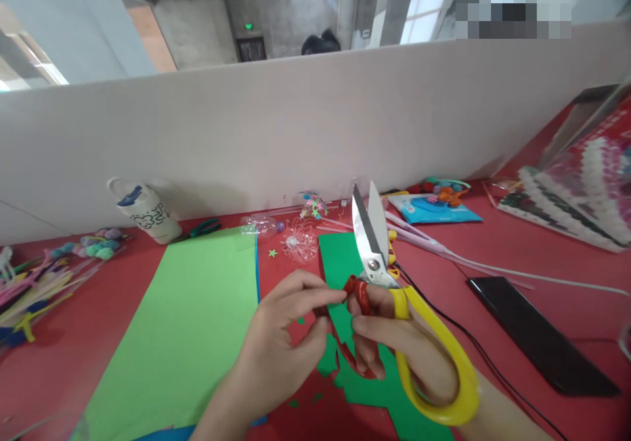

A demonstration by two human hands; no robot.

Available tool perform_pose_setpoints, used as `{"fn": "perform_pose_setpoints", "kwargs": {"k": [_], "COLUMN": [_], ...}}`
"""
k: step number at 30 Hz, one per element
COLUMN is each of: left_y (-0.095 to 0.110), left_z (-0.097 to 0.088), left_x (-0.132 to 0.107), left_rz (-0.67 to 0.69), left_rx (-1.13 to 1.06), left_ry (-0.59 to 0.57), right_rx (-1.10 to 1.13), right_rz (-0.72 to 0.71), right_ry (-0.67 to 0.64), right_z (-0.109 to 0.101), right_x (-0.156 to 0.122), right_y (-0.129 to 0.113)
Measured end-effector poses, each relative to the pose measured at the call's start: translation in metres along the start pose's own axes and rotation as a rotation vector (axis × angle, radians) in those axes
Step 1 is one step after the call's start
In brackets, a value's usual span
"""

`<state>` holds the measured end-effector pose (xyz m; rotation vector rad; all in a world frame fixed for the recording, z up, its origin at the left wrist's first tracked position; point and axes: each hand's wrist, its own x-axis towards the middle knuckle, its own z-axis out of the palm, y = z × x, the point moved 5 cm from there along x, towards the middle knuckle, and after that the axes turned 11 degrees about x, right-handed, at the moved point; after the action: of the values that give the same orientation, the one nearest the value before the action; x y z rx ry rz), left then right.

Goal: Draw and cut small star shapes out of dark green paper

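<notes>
My right hand (379,329) holds large scissors (373,257) with a yellow handle loop around the thumb side. Their silver blades point up and stand apart. A red curved part (355,286) near the pivot and the right fingers looks like the other handle loop, partly hidden by the hand. My left hand (290,326) reaches in from the left, its index fingertip at the red part and its thumb apart from the index finger. No object shows in it. Below both hands lies a cut green sheet (367,388) with small green scraps (294,403) beside it.
Left lies a light green sheet (192,323) on blue. At the back stand a white bottle (148,211), pliers (204,227), a clear plastic bottle (261,226) and a blue packet (438,211). A black phone-like slab (542,336) and a cable lie right, before a white partition (276,132).
</notes>
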<state>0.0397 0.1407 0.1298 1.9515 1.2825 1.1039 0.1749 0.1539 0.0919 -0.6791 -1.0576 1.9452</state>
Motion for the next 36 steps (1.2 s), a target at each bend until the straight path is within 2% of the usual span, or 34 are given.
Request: {"fn": "perform_pose_setpoints", "kwargs": {"k": [4,7,10,13,18,21,25,30,36], "left_y": [-0.009,-0.019,-0.030,-0.048,-0.082,-0.094,-0.100,-0.109,-0.117], "left_z": [0.002,0.008,0.008,0.002,-0.010,-0.009,0.007,0.018,0.020], "left_x": [0.002,0.003,0.001,-0.014,-0.054,-0.066,-0.072,-0.083,-0.087], "left_rz": [-0.189,-0.354,-0.439,-0.513,-0.626,-0.652,-0.634,-0.635,-0.644], "left_rx": [-0.198,-0.243,-0.235,-0.195,-0.108,-0.075,-0.104,-0.128,-0.117], "left_ry": [-0.010,-0.082,-0.106,-0.073,-0.080,-0.070,-0.108,-0.168,-0.148], "right_rx": [-0.248,-0.514,-0.699,-0.918,-1.246,-1.358,-1.425,-1.482,-1.568], "right_rz": [-0.033,-0.009,-0.035,-0.071,-0.038,0.004,0.011,0.024,0.027], "right_ry": [0.019,0.036,0.127,0.234,0.210,0.138,0.085,0.028,-0.063], "right_z": [-0.005,-0.009,-0.019,-0.037,-0.065,-0.074,-0.076,-0.070,-0.056], "right_x": [0.001,0.004,0.010,0.011,-0.002,-0.008,-0.013,-0.022,-0.019], "right_y": [0.004,0.008,0.005,-0.002,0.009,0.028,0.046,0.052,0.048]}}
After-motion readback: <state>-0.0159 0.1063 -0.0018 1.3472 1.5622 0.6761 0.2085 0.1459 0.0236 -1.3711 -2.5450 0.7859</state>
